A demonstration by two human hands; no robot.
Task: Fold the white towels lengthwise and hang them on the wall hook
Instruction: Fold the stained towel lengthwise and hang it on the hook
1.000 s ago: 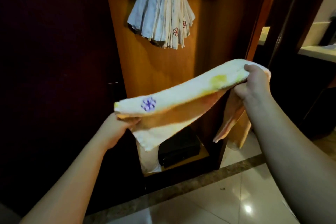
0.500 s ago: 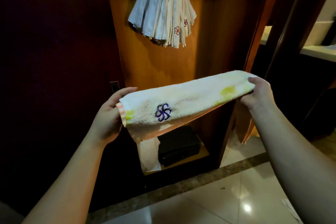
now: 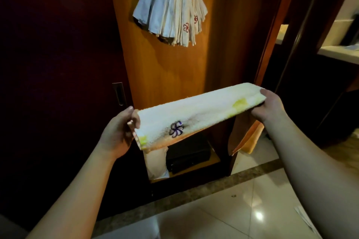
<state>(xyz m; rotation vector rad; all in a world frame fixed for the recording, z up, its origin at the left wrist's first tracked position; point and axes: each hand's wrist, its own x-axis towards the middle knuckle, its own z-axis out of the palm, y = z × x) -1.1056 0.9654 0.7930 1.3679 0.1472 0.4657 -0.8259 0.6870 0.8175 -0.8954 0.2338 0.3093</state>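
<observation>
Two hands hold one folded white towel (image 3: 196,114) stretched flat in front of the wooden panel (image 3: 167,68). The left hand (image 3: 118,134) pinches its near end, the right hand (image 3: 270,105) grips the far end. Above, more hung towels (image 3: 169,7) drape together on the wall. Below, the open compartment (image 3: 215,161) contains a black box (image 3: 188,155) beside a white bundle (image 3: 155,163).

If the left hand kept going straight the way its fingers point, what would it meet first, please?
The left hand, holding the towel, points up and forward, so it would probably meet the dark door near its recessed handle first; depth is unclear.
</observation>
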